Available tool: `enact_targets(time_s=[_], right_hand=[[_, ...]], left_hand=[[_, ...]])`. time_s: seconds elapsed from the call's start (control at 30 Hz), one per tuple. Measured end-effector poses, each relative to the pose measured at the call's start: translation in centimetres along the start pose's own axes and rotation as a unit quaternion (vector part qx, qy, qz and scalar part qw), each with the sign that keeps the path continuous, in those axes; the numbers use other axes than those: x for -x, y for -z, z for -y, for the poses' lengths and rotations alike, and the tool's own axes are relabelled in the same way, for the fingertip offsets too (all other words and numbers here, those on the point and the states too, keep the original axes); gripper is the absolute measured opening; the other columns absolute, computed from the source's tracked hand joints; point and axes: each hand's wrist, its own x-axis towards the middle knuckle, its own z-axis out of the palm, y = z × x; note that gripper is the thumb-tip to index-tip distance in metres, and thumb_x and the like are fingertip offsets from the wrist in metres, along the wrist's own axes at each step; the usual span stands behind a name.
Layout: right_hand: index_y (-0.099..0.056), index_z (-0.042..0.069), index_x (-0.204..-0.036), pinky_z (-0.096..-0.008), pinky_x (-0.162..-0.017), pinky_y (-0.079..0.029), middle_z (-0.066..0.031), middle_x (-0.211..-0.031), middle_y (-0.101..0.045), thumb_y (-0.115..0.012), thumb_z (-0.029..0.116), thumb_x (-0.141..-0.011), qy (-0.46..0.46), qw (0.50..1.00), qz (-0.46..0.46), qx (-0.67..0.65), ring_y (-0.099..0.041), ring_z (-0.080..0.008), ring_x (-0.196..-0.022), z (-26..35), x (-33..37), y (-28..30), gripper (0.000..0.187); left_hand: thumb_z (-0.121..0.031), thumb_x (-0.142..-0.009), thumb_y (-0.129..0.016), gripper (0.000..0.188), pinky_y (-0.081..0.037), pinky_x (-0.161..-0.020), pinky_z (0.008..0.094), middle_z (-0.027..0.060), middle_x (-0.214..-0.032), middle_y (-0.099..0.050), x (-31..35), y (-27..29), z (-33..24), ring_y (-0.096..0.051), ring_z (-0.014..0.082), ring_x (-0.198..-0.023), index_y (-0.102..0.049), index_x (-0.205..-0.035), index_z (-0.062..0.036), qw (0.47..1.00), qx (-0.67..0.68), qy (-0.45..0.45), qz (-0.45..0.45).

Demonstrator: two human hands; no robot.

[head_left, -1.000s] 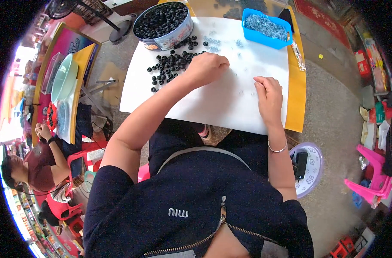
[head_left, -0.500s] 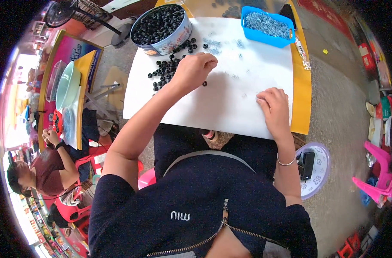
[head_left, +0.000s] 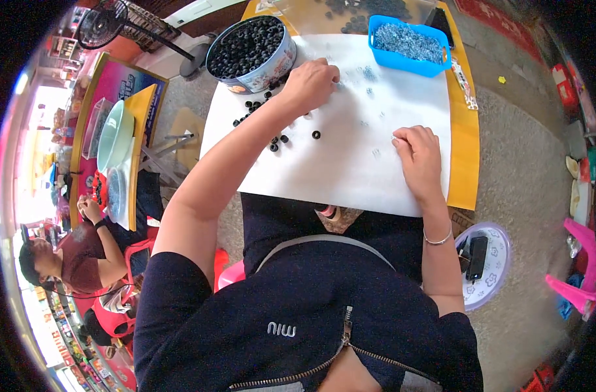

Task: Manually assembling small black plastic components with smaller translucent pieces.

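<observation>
My left hand [head_left: 309, 86] reaches over the far half of a white sheet [head_left: 324, 173], its fingers bent and pressed together beside small clear pieces [head_left: 368, 73]. What the fingertips hold, if anything, is hidden. Small black ring-shaped pieces [head_left: 252, 106] lie around and partly beneath my left forearm, and a lone black ring [head_left: 316, 135] sits nearer to me. Resting at the sheet's right side, my right hand [head_left: 419, 157] has curled fingers with the thumb close to the index finger; I cannot see anything in it.
A round tin [head_left: 265, 77] full of black rings stands far left. A blue plastic basket [head_left: 409, 64] of clear pieces stands far right. To the left, a person [head_left: 82, 258] sits by another table with a green bowl [head_left: 115, 137]. A pale basin [head_left: 497, 274] is at lower right.
My left hand has moved away from me and slightly right, from above the black rings toward the clear pieces. My right hand has stayed almost in place. The whole view has shifted a little.
</observation>
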Motion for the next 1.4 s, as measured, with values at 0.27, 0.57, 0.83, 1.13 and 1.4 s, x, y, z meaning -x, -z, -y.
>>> enact_targets(time_s=[0.27, 0.57, 0.83, 1.13, 1.4], right_hand=[[-0.062, 0.005, -0.086, -0.0377, -0.077, -0.039, -0.0076, -0.085, -0.061, -0.061, 0.013, -0.083, 0.006, 1.0, -0.006, -0.016, -0.054, -0.0262, -0.084, -0.1, 0.1, 0.2, 0.009], [-0.062, 0.004, -0.087, -0.038, -0.077, -0.039, -0.0087, -0.085, -0.061, -0.061, 0.013, -0.083, 0.013, 1.0, -0.009, -0.019, -0.054, -0.0268, -0.084, -0.2, 0.1, 0.2, 0.01], [-0.062, 0.004, -0.086, -0.0384, -0.078, -0.039, -0.0088, -0.085, -0.061, -0.061, 0.013, -0.082, 0.011, 0.999, -0.009, -0.031, -0.055, -0.0271, -0.085, -0.3, 0.1, 0.1, 0.01], [-0.061, 0.005, -0.085, -0.0387, -0.077, -0.039, -0.0079, -0.084, -0.06, -0.061, 0.013, -0.082, 0.02, 0.999, -0.014, -0.027, -0.054, -0.0265, -0.084, -0.3, 0.1, 0.2, 0.008], [-0.061, 0.006, -0.085, -0.0388, -0.077, -0.039, -0.0074, -0.084, -0.06, -0.062, 0.014, -0.082, 0.025, 0.999, -0.015, -0.018, -0.055, -0.0263, -0.084, -0.4, 0.2, -0.1, 0.009]], left_hand=[[-0.01, -0.086, -0.06, 0.014, -0.052, -0.07, 0.0347, 0.0148, -0.085, -0.067, -1.9, 1.9, 0.0, -0.066, 0.0268, -0.074, -0.065, -0.096, -0.0018, 0.983, 0.18, 0.005, 0.03], [-0.018, -0.088, -0.059, 0.019, -0.051, -0.074, 0.0387, 0.0179, -0.089, -0.068, -0.6, 2.0, -0.2, -0.068, 0.031, -0.083, -0.067, -0.092, -0.0006, 0.99, 0.115, 0.033, 0.072], [-0.02, -0.082, -0.063, 0.019, -0.049, -0.075, 0.0416, 0.0161, -0.087, -0.067, 0.5, 1.2, -2.6, -0.064, 0.034, -0.085, -0.068, -0.09, -0.0039, 0.987, 0.124, 0.021, 0.097], [-0.013, -0.082, -0.064, 0.018, -0.051, -0.069, 0.0379, 0.0143, -0.085, -0.065, 1.8, 0.7, -2.6, -0.065, 0.0289, -0.075, -0.067, -0.097, -0.0039, 0.987, 0.147, 0.017, 0.064], [-0.013, -0.085, -0.063, 0.016, -0.052, -0.07, 0.034, 0.013, -0.086, -0.066, 1.7, -0.7, -3.8, -0.065, 0.0242, -0.076, -0.067, -0.097, -0.0024, 0.99, 0.131, 0.0, 0.042]])
